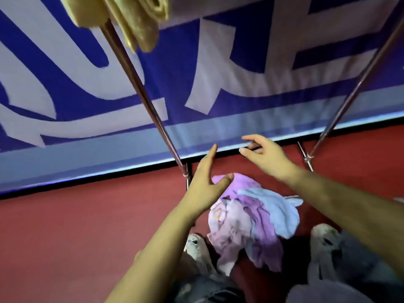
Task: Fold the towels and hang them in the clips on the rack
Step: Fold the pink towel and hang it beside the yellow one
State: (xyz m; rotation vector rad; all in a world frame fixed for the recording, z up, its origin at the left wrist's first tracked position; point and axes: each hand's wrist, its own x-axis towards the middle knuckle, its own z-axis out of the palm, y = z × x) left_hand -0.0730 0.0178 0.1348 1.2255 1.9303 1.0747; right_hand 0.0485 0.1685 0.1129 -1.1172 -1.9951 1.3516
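A heap of crumpled towels [253, 217], purple, pink and light blue, lies on the red floor between my feet. My left hand [203, 184] hovers just left of the heap with its fingers straight and holds nothing. My right hand [264, 156] reaches out above the heap, fingers spread and empty. A folded yellow towel [135, 20] hangs at the top left, high on the rack. The rack's metal left pole [140, 88] and right pole [358, 82] slant down to the floor on either side of my hands. No clips show.
A blue and white banner [196, 84] covers the wall behind the rack, down to the red floor [76, 226]. My shoes [196, 248] and trouser legs stand on both sides of the towel heap.
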